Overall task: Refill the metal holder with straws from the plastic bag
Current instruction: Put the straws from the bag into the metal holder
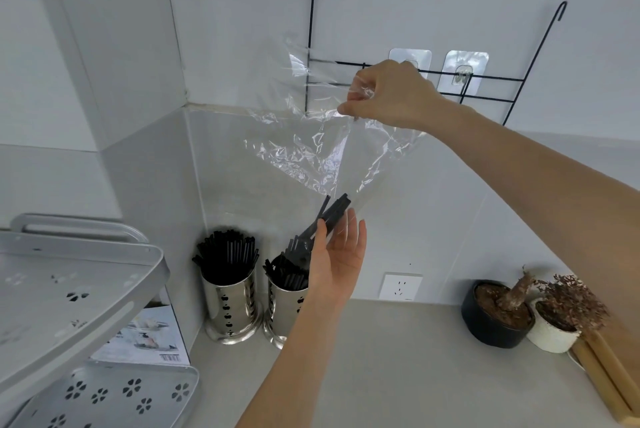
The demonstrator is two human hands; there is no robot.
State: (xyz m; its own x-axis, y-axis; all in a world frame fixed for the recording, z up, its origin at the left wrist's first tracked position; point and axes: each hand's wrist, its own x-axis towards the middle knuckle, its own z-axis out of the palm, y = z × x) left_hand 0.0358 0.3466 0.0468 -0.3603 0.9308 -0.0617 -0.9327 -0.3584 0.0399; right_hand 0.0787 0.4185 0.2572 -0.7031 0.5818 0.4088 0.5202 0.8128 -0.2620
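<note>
My right hand (391, 95) pinches the upper end of a clear plastic bag (311, 150) and holds it high, mouth hanging down. A bundle of black straws (329, 216) slants out of the bag's lower end toward the right metal holder (284, 306), which has black straws in it. My left hand (337, 258), fingers spread, rests against the side of that bundle just above the holder. A second metal holder (232, 303), packed with black straws, stands to its left in the counter corner.
A grey perforated two-tier rack (79, 289) fills the left, with a printed box (149, 337) under it. A black wire rack (485, 81) hangs on the wall. Two potted dry plants (512, 310) and a wooden board (609, 375) sit at right. A wall socket (400, 287) is behind.
</note>
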